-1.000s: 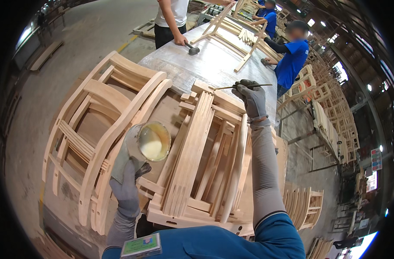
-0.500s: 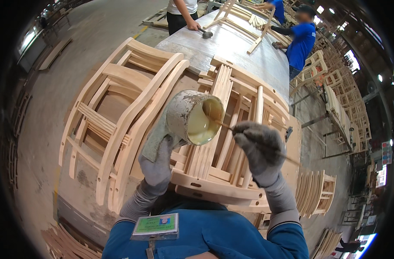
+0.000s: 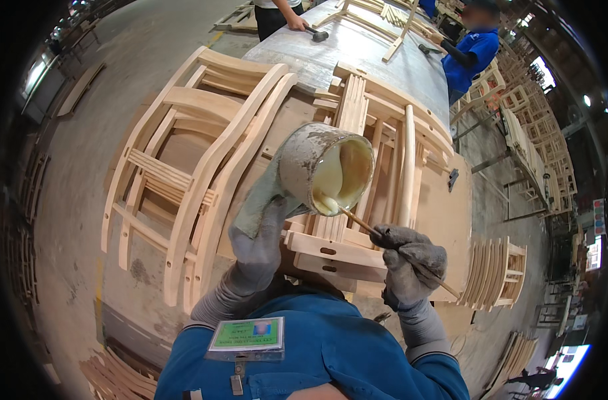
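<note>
My gloved left hand [image 3: 260, 233] holds a round, paint-flaked pot [image 3: 300, 163] from below, its mouth tipped toward the right. A grey-green cloth [image 3: 260, 197] lies between that hand and the pot. Inside is a thick, cream-yellow liquid [image 3: 328, 173] like glue. My gloved right hand [image 3: 414, 263] is closed round a thin wooden stick [image 3: 360, 223]. Its far tip, coated with the liquid, rests at the pot's lower rim. Under the pot lies a stack of pale wooden chair frames [image 3: 330, 248] with slats and round rails.
Curved wooden frames [image 3: 204, 160] are stacked on the left. Behind, one person grips a mallet [image 3: 317, 33] on a metal-topped table [image 3: 377, 50]; another, in a blue shirt [image 3: 477, 57], stands at its right side. A dark clamp-like piece [image 3: 453, 179] sits right of the frames. More curved parts [image 3: 494, 273] stand lower right.
The pot has shifted right in view, its mouth turned more to the right. My right hand has dropped lower, and the stick's tip has come from deeper inside to the lower rim.
</note>
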The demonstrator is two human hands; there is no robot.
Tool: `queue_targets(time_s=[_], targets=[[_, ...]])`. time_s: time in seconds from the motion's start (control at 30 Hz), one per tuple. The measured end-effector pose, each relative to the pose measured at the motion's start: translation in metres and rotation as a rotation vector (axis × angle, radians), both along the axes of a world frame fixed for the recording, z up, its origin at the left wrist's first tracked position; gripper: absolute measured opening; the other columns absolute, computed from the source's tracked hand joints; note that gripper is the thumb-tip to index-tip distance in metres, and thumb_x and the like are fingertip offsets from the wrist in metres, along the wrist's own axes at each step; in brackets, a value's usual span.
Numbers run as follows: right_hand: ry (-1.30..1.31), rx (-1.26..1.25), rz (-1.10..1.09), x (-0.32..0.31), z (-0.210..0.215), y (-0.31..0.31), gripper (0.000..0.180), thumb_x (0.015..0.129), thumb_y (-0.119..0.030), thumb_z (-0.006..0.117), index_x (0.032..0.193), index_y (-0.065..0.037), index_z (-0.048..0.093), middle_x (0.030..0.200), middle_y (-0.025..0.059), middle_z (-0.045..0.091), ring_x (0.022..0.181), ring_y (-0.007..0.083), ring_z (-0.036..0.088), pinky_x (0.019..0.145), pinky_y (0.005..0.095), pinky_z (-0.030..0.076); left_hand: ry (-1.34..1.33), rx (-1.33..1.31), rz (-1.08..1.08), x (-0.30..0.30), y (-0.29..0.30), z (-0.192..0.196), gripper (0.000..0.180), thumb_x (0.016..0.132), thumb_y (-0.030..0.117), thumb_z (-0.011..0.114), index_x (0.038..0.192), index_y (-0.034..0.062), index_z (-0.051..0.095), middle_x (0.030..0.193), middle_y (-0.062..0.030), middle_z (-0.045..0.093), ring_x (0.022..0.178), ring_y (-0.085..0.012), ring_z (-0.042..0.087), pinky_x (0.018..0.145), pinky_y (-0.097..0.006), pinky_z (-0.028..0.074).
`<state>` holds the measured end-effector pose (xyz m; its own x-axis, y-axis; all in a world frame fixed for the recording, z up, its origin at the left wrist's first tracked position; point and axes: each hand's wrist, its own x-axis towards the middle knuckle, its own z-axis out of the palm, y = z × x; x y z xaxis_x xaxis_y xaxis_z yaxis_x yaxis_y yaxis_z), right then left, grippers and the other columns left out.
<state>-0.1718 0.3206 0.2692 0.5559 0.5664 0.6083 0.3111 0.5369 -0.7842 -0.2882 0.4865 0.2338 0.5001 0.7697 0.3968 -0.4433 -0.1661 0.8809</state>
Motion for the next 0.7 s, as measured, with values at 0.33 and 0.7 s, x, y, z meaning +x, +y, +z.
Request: queue_targets(time_s=[0.33,0.7], targets=[[0.220,-0.030,-0.205,-0.022,-0.022,-0.020,0.019,0.080,0.007,0.060,0.093,-0.002,0.050,0.092,0.0247,0.061,0.085,0.0327,0.064,0.074,0.0453,0.056,0.211,-0.031,0.032,-0.023,0.007,-0.026,0.027,0.092,0.004,0.046,0.114,-0.0106,0.052,0.103,-0.0142,0.061,0.095,-0.0189,0.059,0.082,-0.030,0.049],[0.343,-0.404,-0.431,-0.034,-0.034,-0.028,0.008,0.083,0.004,0.055,0.091,0.003,0.052,0.087,0.0178,0.061,0.078,0.0230,0.064,0.072,0.0357,0.057,0.288,-0.161,0.013,-0.042,0.032,-0.064,0.030,0.093,0.007,0.044,0.114,-0.0131,0.049,0.105,-0.0202,0.058,0.087,-0.0289,0.064,0.078,-0.041,0.056]])
